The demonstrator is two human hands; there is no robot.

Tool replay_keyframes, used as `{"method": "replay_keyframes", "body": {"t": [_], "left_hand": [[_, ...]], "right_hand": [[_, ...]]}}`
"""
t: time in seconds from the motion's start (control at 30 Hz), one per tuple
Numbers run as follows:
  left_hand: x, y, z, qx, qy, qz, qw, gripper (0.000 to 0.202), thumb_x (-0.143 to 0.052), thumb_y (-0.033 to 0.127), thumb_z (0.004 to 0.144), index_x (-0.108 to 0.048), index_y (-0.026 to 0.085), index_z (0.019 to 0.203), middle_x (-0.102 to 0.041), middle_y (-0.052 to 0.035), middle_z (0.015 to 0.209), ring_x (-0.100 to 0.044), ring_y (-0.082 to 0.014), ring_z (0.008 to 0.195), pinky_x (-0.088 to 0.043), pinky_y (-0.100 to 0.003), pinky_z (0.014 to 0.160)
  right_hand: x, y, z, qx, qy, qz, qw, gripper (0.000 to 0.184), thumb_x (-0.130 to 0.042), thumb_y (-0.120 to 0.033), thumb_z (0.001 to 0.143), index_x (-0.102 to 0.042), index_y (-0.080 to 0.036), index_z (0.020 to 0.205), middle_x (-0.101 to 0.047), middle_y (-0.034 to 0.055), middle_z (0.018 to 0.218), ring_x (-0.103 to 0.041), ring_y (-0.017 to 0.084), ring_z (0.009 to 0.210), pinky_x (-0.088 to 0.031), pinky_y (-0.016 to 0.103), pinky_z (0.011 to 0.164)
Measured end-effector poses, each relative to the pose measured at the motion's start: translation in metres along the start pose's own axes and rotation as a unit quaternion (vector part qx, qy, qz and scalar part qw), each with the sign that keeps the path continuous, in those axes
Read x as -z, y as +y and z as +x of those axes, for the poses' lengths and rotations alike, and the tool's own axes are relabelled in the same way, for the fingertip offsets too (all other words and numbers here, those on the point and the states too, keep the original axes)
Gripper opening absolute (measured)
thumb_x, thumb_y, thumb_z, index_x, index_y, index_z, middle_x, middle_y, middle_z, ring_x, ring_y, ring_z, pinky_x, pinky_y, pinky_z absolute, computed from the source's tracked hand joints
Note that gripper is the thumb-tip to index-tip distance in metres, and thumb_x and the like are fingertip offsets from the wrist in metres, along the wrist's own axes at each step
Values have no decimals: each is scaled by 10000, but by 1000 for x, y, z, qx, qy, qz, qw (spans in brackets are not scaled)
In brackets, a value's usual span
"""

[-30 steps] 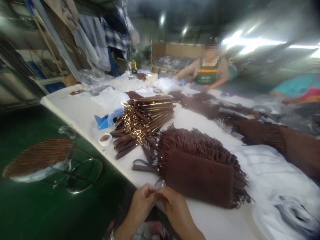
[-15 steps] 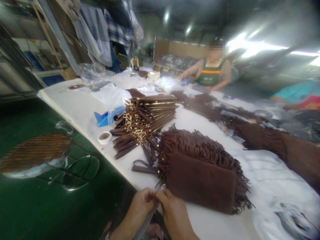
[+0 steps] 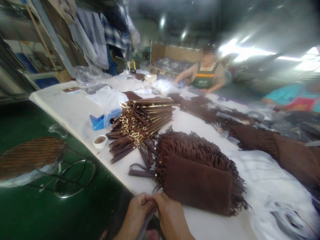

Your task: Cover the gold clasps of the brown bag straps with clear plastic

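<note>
My left hand (image 3: pixel 136 213) and my right hand (image 3: pixel 170 218) meet at the near edge of the white table (image 3: pixel 75 110), fingertips pinched together on a thin dark strap (image 3: pixel 146 224) that hangs down between them. Just beyond my hands lies a stack of brown suede fringed bags (image 3: pixel 197 170), with a loose brown strap loop (image 3: pixel 140 171) at its left. Further back sits a heap of brown straps with gold chain clasps (image 3: pixel 140 125).
A small roll of tape (image 3: pixel 100 141) and a blue-and-clear plastic bag (image 3: pixel 103 118) lie left of the straps. More brown fringed pieces (image 3: pixel 275 143) and white wrapping (image 3: pixel 270 186) cover the right side. A stool with a woven seat (image 3: pixel 30 160) stands on the green floor. Two other people sit at the far side.
My hands have dropped slightly lower at the table edge and the dark strap now hangs between them. The view has shifted a little; nothing on the table has moved.
</note>
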State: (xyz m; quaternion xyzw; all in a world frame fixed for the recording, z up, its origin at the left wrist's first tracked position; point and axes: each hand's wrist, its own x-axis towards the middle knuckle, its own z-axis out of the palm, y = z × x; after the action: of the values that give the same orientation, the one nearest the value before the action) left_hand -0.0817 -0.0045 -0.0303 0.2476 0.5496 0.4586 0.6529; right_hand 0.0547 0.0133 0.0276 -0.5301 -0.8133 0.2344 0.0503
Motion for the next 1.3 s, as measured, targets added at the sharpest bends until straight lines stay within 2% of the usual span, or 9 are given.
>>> {"method": "replay_keyframes", "body": {"t": [0.23, 0.33, 0.47, 0.57, 0.67, 0.9, 1.03, 1.2, 1.3], "left_hand": [[3, -2, 3, 5, -8, -1, 1000, 326, -834, 357, 573, -683, 98, 699, -689, -75, 615, -577, -159, 541, -385, -240, 537], [6, -7, 6, -5, -30, 7, 1000, 385, -850, 421, 573, -680, 98, 697, -688, -82, 617, -579, -163, 536, -391, -249, 537], [8, -10, 9, -7, -44, 17, 999, 442, -850, 491, 556, -666, 106, 672, -680, -88, 598, -570, -168, 520, -378, -258, 522], [5, -3, 3, -2, -20, 21, 1000, 437, -826, 510, 586, -669, 108, 656, -654, -64, 561, -526, -142, 492, -346, -244, 508], [0, 7, -6, 3, 10, 0, 1000, 405, -802, 500, 626, -664, 120, 644, -615, -27, 531, -473, -116, 475, -314, -232, 502], [-3, 11, -11, 25, -1, -50, 998, 383, -833, 459, 598, -701, 117, 712, -681, -66, 644, -567, -157, 593, -401, -239, 591], [0, 8, -10, 50, -17, -79, 995, 371, -833, 438, 605, -701, 111, 719, -668, -63, 625, -584, -168, 597, -414, -249, 606], [-1, 8, -12, 17, 7, -44, 999, 371, -826, 437, 620, -698, 106, 729, -670, -61, 626, -571, -158, 579, -410, -249, 600], [-2, 11, -12, 14, 14, -42, 999, 379, -835, 446, 605, -700, 113, 722, -674, -57, 624, -572, -157, 573, -415, -244, 586]], "right_hand": [[-2, 0, -1, -13, 4, 26, 1000, 351, -460, -47, 781, -637, -262, 995, -712, 4, 946, -693, 178, 814, -401, 208, 620], [3, 0, 0, -2, -1, 48, 999, 463, -460, -67, 789, -612, -304, 1157, -728, 10, 977, -702, 179, 826, -434, 206, 663], [3, 4, 3, 14, 1, 64, 998, 668, -456, -50, 755, -473, -349, 1352, -735, 20, 1026, -711, 183, 842, -456, 214, 689], [-5, 7, 3, -19, 11, 81, 997, 616, -446, -64, 779, -455, -271, 1359, -743, 37, 945, -713, 206, 819, -463, 230, 671], [-13, 9, -1, -40, 32, 151, 987, 512, -429, -89, 820, -450, -207, 1317, -733, 43, 918, -702, 201, 837, -468, 231, 691], [-16, 9, -12, -57, 66, 286, 954, 409, -415, -95, 844, -480, -228, 1225, -681, 2, 872, -660, 153, 799, -451, 205, 713], [-20, 10, -12, -76, 72, 280, 954, 412, -431, -106, 833, -477, -249, 1217, -665, -14, 856, -650, 157, 799, -446, 207, 703], [-23, 7, -8, -118, 67, 239, 962, 456, -437, -72, 801, -462, -222, 1231, -669, -15, 767, -656, 164, 725, -408, 199, 613], [-25, 3, -8, -119, 63, 207, 969, 425, -426, -96, 836, -441, -194, 1250, -678, -1, 725, -660, 177, 675, -380, 206, 559]]}}
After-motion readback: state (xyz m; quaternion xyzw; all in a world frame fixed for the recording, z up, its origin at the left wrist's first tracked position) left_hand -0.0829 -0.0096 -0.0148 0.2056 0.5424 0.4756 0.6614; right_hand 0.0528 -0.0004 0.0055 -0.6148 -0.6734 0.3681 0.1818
